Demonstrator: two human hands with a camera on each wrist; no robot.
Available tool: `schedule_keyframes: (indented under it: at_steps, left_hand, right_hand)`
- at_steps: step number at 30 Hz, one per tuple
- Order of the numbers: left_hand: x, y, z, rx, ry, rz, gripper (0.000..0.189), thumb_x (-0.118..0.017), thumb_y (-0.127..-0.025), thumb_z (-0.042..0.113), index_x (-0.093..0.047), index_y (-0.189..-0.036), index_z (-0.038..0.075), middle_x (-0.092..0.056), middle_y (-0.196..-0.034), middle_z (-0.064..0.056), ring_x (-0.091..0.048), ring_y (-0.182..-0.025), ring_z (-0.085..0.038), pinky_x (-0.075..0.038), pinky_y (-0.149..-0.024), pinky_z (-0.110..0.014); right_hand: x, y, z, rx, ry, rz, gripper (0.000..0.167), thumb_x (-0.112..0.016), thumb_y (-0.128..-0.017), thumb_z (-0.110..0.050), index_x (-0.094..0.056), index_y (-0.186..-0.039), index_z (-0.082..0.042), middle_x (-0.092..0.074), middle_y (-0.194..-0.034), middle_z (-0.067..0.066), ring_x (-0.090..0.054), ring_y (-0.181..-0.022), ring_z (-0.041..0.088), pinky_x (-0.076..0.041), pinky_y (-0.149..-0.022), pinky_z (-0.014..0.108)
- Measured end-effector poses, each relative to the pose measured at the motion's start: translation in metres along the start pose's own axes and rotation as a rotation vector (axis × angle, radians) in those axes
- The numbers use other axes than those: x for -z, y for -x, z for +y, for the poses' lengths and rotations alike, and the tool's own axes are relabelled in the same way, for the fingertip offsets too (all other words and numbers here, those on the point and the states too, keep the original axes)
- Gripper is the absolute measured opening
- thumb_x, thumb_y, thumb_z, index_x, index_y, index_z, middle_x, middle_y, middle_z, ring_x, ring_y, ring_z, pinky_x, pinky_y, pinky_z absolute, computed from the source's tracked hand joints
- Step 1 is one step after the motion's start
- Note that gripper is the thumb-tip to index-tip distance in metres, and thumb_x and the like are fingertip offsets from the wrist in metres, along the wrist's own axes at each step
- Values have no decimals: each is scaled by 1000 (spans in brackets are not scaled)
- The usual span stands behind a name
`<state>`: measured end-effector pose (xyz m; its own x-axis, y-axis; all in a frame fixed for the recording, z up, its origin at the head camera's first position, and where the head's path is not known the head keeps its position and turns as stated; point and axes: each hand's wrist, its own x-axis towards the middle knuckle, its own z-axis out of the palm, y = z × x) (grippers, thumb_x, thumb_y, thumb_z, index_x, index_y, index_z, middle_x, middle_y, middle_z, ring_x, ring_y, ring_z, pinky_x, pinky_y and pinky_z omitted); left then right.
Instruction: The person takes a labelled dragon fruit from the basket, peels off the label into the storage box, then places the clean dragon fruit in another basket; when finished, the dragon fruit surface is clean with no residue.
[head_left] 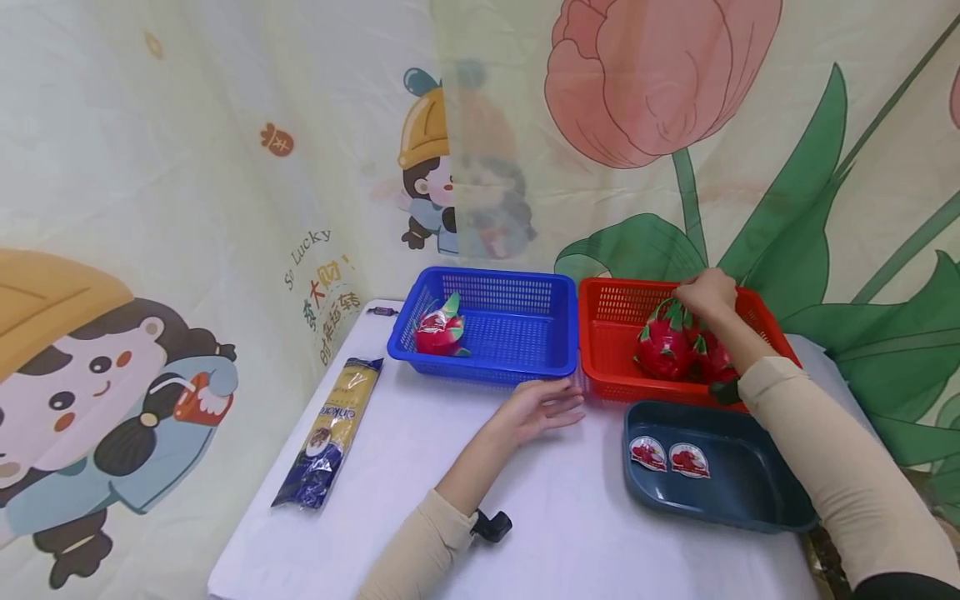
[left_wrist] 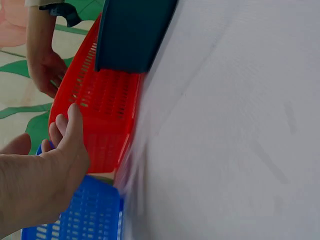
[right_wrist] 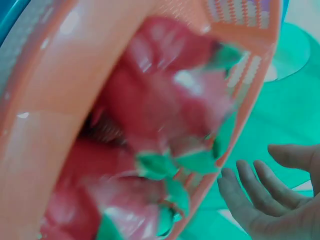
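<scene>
My right hand (head_left: 708, 293) is over the back right part of the red basket (head_left: 611, 385), fingers loosely bent and nothing in them. Pink dragon fruits (head_left: 665, 348) with green tips lie in that basket, below and left of the hand. In the right wrist view the fingertips (right_wrist: 227, 175) come right up to the basket's rim beside the fruits. My left hand (head_left: 542, 410) hovers palm-up near the front right corner of the blue basket (head_left: 480, 367), its fingers relaxed and holding nothing. Inside the blue basket sits one dragon fruit (head_left: 440, 333) with a shiny sticker on it.
A dark blue tray (head_left: 750, 508) stands before the red basket, holding two round stickers (head_left: 689, 461) with red fruit pictures. On the table's left lies a blue-and-gold packet (head_left: 330, 433). A small dark wrapped item (head_left: 382, 312) is near the back left. Printed curtains hang behind.
</scene>
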<state>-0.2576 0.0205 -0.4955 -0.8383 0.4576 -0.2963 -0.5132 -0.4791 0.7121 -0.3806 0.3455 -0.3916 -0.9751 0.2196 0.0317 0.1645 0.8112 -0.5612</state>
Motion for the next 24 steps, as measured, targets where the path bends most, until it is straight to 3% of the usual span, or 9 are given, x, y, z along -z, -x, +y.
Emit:
schedule_keyframes:
  at_steps: [3, 5, 12, 18, 24]
  left_hand:
    - [12, 10, 8, -14, -11, 3, 15, -59, -104, 4, -74, -102, 4, -74, -101, -10, -71, -102, -26, -42, -110, -67]
    - [21, 17, 14, -25, -22, 9, 18, -58, -104, 4, -75, -97, 7, -74, -100, -9, -70, -102, -25, -43, -110, -66]
    - [57, 41, 39, -106, -37, 100, 15, -60, -105, 7, -69, -94, 9, -74, -96, -6, -72, -102, -25, -49, -106, -64]
    - [86, 58, 64, -178, 6, 235, 5, -64, -104, 10, -65, -101, 6, -69, -104, -11, -70, -106, -29, -50, -104, -64]
    - [111, 70, 82, -242, 92, 345, 20, -67, -101, 10, -55, -115, 2, -59, -110, -14, -66, -109, -30, -52, -104, -60]
  right_hand:
    - [-4, 3, -16, 21, -40, -1, 43, -55, -97, -24, -73, -120, 7, -68, -122, 30, -59, -109, 48, -56, -70, 46]
    - [-7, 6, -28, 32, -67, -7, 44, -54, -100, -25, -72, -124, 7, -66, -128, 30, -56, -115, 49, -56, -79, 50]
    - [-28, 14, -67, 62, -195, -68, 39, -59, -103, -26, -72, -126, 3, -64, -131, 27, -55, -119, 44, -54, -92, 54]
    - [-53, 16, -100, 60, -335, -121, 37, -65, -102, -26, -73, -126, 2, -70, -124, 24, -65, -110, 38, -60, -87, 39]
    - [-84, 20, -132, 31, -506, -198, 34, -67, -103, -18, -69, -127, 6, -70, -125, 27, -70, -116, 39, -60, -96, 44]
